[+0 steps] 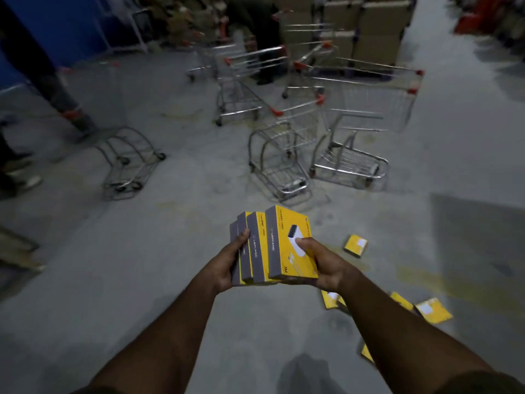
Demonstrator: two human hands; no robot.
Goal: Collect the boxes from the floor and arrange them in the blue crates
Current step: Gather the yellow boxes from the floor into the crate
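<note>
I hold a stack of several yellow-and-grey boxes (pixel 272 245) in front of me, standing side by side on edge. My left hand (pixel 230 263) grips the stack from the left, with the thumb on a grey spine. My right hand (pixel 321 263) holds it from the right, thumb on the front box's face. More yellow boxes lie on the grey floor to the right: one (pixel 355 245) beside my right hand, one (pixel 433 309) farther right, others (pixel 329 299) partly hidden under my right forearm. No blue crate is in view.
Several metal shopping trolleys (pixel 284 155) stand ahead, another trolley (pixel 127 163) to the left. A person's legs (pixel 17 166) are at the left edge. Stacked cardboard cartons (pixel 375 29) fill the back, and a blue wall (pixel 65 24) is at top left.
</note>
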